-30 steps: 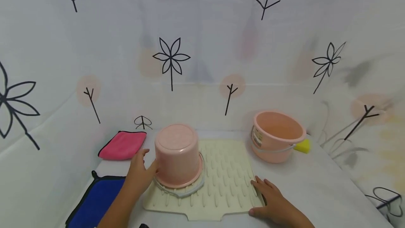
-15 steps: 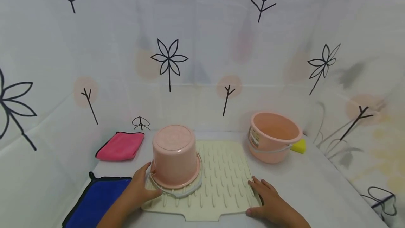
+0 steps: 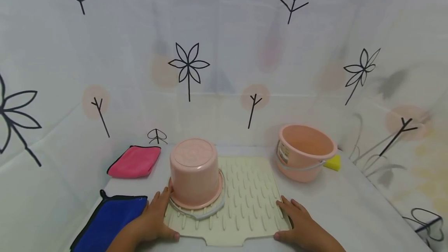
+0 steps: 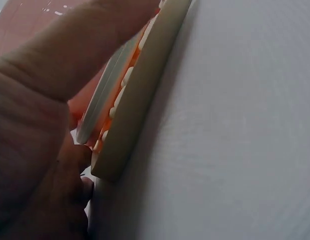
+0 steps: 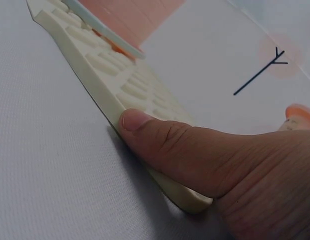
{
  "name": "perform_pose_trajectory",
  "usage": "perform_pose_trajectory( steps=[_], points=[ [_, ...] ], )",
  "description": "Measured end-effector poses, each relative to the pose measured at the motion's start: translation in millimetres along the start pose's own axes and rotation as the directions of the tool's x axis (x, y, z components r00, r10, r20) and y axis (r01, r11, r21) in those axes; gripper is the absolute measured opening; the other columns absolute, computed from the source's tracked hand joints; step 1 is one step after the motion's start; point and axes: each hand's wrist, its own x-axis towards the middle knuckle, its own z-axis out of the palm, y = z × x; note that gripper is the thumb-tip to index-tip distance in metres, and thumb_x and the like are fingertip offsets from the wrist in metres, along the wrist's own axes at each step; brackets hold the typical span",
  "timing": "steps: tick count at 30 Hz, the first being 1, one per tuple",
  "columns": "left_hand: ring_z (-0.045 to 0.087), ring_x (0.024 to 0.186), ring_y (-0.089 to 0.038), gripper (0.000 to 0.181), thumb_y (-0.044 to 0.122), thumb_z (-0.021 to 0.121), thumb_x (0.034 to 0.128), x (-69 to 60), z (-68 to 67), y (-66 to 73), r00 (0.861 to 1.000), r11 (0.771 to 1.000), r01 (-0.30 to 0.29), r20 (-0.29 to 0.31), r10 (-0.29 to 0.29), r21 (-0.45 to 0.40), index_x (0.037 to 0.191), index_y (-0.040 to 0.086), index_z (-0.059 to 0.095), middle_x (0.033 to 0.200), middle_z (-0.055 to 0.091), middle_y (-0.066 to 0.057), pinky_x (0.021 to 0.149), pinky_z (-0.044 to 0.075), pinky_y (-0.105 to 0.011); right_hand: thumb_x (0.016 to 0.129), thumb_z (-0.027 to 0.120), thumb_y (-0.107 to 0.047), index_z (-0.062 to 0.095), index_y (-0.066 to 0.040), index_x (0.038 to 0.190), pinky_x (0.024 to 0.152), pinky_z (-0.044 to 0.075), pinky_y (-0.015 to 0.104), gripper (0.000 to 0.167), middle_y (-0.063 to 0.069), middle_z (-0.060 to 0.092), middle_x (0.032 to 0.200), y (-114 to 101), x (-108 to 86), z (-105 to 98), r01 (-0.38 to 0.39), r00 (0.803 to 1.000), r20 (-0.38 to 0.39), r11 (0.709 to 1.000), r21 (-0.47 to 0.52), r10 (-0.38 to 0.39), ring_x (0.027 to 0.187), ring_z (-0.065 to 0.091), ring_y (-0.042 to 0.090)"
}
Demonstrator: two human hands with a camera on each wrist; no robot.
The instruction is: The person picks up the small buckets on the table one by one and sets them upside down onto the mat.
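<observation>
A pink bucket (image 3: 194,176) stands upside down on the left part of a cream ridged board (image 3: 248,197), its grey handle (image 3: 201,217) lying around the rim. My left hand (image 3: 150,221) grips the board's near left corner, with the thumb at the front edge and the fingers along the left side, beside the bucket. At the near right corner my right hand (image 3: 302,224) holds the board. In the right wrist view the right thumb (image 5: 170,145) presses on the board's edge (image 5: 89,82). The left wrist view shows the left thumb (image 4: 84,45) over the board's edge (image 4: 139,100).
An upright pink bucket (image 3: 301,170) stands at the back right, with a yellow object (image 3: 333,162) behind it. On the left lie a pink cloth item (image 3: 134,161) and a blue one (image 3: 112,221) with black edging. A patterned white curtain (image 3: 224,116) hangs behind the table.
My left hand has moved from the bucket's left side down to the board's near left corner. The right hand has stayed at the right corner. Bucket and board look unmoved.
</observation>
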Motion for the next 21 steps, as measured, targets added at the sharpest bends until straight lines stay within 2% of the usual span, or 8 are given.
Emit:
perform_pose_trajectory(
  steps=[4,12,17,21],
  points=[
    [0.007,0.156,-0.057,0.16,0.059,0.101,0.0479,0.7,0.1,0.0,0.999,1.0,0.016,0.039,-0.017,0.023,0.169,0.01,0.009,0.171,0.017,-0.028,0.118,0.002,-0.08,0.064,0.089,-0.068,0.044,-0.015,0.16,0.114,0.021,0.08,0.118,0.017,0.027,0.172,1.4,-1.9,0.0,-0.001,1.0,-0.004,1.0,-0.009,0.001,0.157,0.011,0.053],
    [0.0,0.158,-0.054,0.158,0.062,0.099,0.0501,2.3,2.8,-5.0,0.998,1.0,0.024,0.066,-0.025,0.01,0.169,0.011,0.009,0.173,0.013,-0.024,0.118,-0.002,-0.078,0.065,0.088,-0.069,0.043,-0.014,0.161,0.113,0.02,0.081,0.119,0.018,0.026,0.172,4.0,-2.4,2.0,-0.013,1.0,-0.007,1.0,-0.008,0.013,0.156,0.011,0.054],
    [-0.001,0.158,-0.054,0.158,0.064,0.098,0.0516,2.0,0.1,-6.7,0.997,1.0,0.021,0.071,-0.023,0.022,0.17,0.012,0.007,0.173,0.013,-0.026,0.117,-0.002,-0.08,0.067,0.088,-0.068,0.043,-0.015,0.161,0.114,0.02,0.08,0.117,0.015,0.026,0.172,3.8,-2.8,3.3,0.012,1.0,-0.019,1.0,-0.007,-0.012,0.157,0.011,0.052],
    [0.001,0.157,-0.056,0.157,0.062,0.098,0.0527,0.4,-1.7,-3.4,0.998,0.999,0.017,0.06,-0.019,0.029,0.17,0.012,0.006,0.173,0.013,-0.027,0.117,-0.001,-0.08,0.068,0.088,-0.065,0.043,-0.015,0.161,0.113,0.021,0.081,0.114,0.014,0.027,0.172,5.0,-2.3,2.0,0.067,0.997,-0.038,0.998,-0.017,-0.068,0.157,0.012,0.053]
  ],
)
